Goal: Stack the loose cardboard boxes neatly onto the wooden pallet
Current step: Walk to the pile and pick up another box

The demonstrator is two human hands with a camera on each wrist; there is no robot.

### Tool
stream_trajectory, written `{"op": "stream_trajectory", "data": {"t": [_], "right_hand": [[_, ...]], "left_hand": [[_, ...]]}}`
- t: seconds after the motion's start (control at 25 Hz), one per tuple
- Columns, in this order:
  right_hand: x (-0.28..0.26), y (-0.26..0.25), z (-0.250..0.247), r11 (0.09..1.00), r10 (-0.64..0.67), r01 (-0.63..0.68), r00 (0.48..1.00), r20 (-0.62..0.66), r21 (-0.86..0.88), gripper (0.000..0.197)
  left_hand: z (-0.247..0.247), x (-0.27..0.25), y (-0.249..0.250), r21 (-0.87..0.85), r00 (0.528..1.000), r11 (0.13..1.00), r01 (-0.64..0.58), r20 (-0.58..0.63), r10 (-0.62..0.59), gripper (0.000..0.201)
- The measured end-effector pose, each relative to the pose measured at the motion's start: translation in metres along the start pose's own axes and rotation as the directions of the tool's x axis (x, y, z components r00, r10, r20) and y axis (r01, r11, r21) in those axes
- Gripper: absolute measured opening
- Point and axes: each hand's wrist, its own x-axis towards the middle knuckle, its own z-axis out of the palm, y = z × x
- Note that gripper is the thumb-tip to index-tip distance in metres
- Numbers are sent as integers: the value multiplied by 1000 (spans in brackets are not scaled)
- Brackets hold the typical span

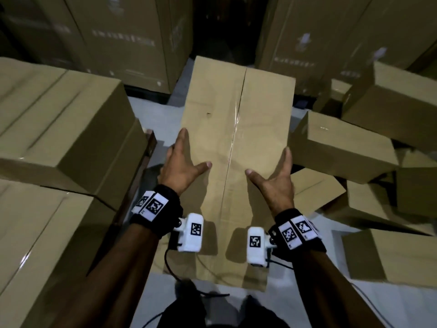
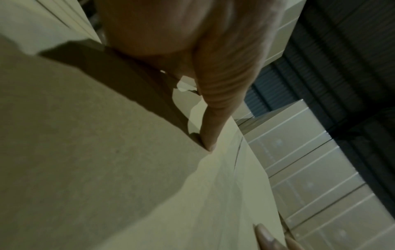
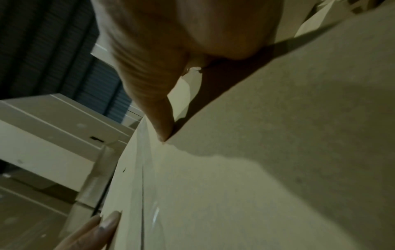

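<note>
Clearly, the job is partway through. A long cardboard box (image 1: 234, 147) is carried lengthwise in front of the person, above the grey floor (image 1: 331, 301). The left hand (image 1: 182, 166) clasps its left edge and the right hand (image 1: 276, 181) its right edge, each with a thumb laid flat on the top face and the fingers going down over the side. Both wrist views show a thumb pressing the top panel close to the taped seam, so the box looks clamped between the two hands, though the fingers below the edge are hidden.

To the left, stacked boxes (image 1: 66, 124) sit in tidy layers, and a dark wooden edge (image 1: 147, 147) showing beside them is probably the pallet; that part of the work appears done. To the right, a jumble of loose boxes (image 1: 343, 147) lies tilted and overlapping on the floor, with another box (image 1: 390, 256) nearer the person. Those are still to be moved.

By this reading, the carried box needs to go left onto the stack, squared with its neighbours, and many more remain after it. How full the pallet is cannot be told from these views.
</note>
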Motion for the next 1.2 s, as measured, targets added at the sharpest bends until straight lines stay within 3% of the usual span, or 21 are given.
{"op": "stream_trajectory", "data": {"t": [0.2, 0.36, 0.56, 0.84, 1.04, 1.12, 1.2], "right_hand": [[-64, -10, -12, 992, -124, 123, 989, 85, 14, 117], [-120, -7, -23, 970, -243, 237, 948, 205, 54, 113], [-207, -2, -36, 949, -310, 306, 868, 388, 74, 112], [-328, -6, -27, 918, -383, 374, 746, 545, 134, 104], [-419, -10, 18, 908, -377, 399, 649, 661, 126, 106], [-459, -10, 48, 903, -368, 414, 612, 700, 113, 108], [-500, -12, 78, 897, -372, 427, 587, 719, 116, 108]], "left_hand": [[-34, -91, -7, -41, 985, 996, 80, -149, -85, 107], [-45, -177, -24, -132, 939, 982, 136, -298, -170, 109], [-64, -309, -36, -187, 828, 958, 219, -484, -284, 107], [-107, -457, -70, -290, 683, 938, 190, -648, -338, 110], [-148, -549, -115, -403, 530, 877, 262, -699, -480, 112], [-173, -580, -148, -461, 488, 840, 285, -685, -541, 114], [-200, -608, -182, -494, 479, 829, 262, -679, -556, 117]]}}
